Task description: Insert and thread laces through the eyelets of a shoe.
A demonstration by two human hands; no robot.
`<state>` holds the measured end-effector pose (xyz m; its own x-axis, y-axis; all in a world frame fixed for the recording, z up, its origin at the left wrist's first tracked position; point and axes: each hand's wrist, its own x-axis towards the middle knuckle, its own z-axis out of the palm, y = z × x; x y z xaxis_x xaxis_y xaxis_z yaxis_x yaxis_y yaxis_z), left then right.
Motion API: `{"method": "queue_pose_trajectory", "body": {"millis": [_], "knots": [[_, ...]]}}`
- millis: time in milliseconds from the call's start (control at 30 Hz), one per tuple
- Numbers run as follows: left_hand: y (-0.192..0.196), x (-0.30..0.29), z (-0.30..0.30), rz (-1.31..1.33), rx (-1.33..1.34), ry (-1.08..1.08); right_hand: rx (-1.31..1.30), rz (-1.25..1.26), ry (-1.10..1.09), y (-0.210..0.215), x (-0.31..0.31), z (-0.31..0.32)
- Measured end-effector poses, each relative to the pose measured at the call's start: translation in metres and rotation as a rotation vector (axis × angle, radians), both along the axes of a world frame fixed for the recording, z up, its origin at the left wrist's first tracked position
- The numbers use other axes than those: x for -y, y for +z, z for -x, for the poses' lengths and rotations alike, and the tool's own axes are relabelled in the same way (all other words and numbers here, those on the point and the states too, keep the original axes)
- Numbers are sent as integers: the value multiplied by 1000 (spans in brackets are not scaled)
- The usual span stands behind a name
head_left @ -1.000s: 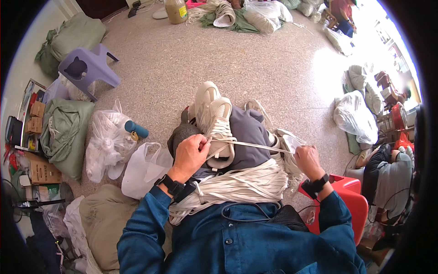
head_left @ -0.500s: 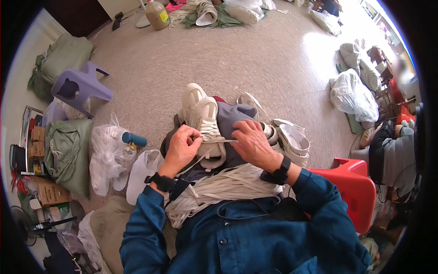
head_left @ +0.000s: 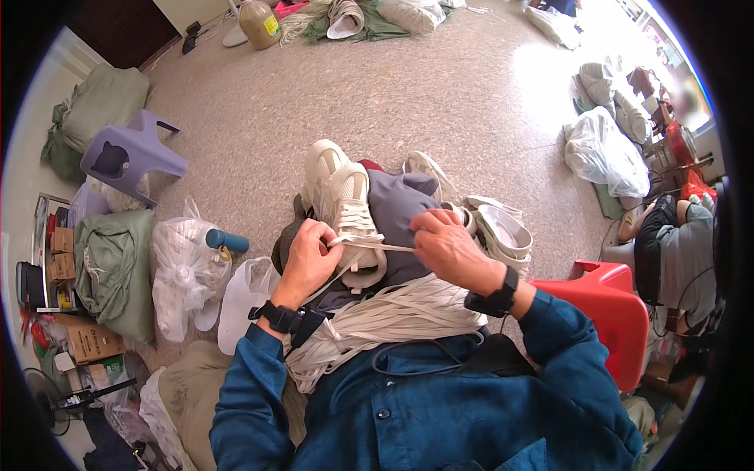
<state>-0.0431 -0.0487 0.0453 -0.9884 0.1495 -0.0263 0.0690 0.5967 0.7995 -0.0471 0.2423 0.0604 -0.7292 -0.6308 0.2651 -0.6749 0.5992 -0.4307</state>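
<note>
A cream sneaker [head_left: 350, 206] rests on my lap with its toe away from me, its upper rows laced. Beside it, to the left, stands a second cream sneaker [head_left: 323, 161]. My right hand [head_left: 455, 248] pinches a pale shoelace [head_left: 397, 248], stretched taut from the sneaker's collar. At the left edge of the lacing my left hand [head_left: 312, 255] is closed, thumb and forefinger together on the lace. A thick bundle of flat cream laces [head_left: 385, 326] lies across my lap, nearer my body. Grey cloth [head_left: 397, 206] covers my leg under the shoes.
More pale shoes [head_left: 505, 234] sit on the floor right of my knees, near a red plastic stool [head_left: 601, 314]. To the left are a white plastic bag [head_left: 188, 267], a teal bottle [head_left: 228, 240] and a purple stool [head_left: 133, 153]. Another person [head_left: 683, 259] sits at far right.
My right hand has moved a little to the right, drawing out a longer stretch of lace. My left hand stays by the sneaker. The whole view has shifted slightly.
</note>
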Motion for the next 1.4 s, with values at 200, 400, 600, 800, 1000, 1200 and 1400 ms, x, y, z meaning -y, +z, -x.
{"method": "queue_pose_trajectory", "body": {"millis": [200,400,600,800,1000,1200,1400], "knots": [[3,-11,-4,10,-23,53,232,-73,37,8,-41,-14],[-11,-9,-18,-24,-160,103,252,-36,56,-1,-51,-9],[8,-25,-22,98,-119,87,278,-32,35,-2,-56,-17],[-4,-18,-22,152,-141,120,191,-23,82,-2,-22,-16],[-3,-24,-19,81,-143,165,312,102,196,3,-6,-17],[0,-30,-16,139,-202,159,188,163,167,2,0,-24],[-1,-31,-7,302,-384,42,157,163,85,-10,14,-11]]}}
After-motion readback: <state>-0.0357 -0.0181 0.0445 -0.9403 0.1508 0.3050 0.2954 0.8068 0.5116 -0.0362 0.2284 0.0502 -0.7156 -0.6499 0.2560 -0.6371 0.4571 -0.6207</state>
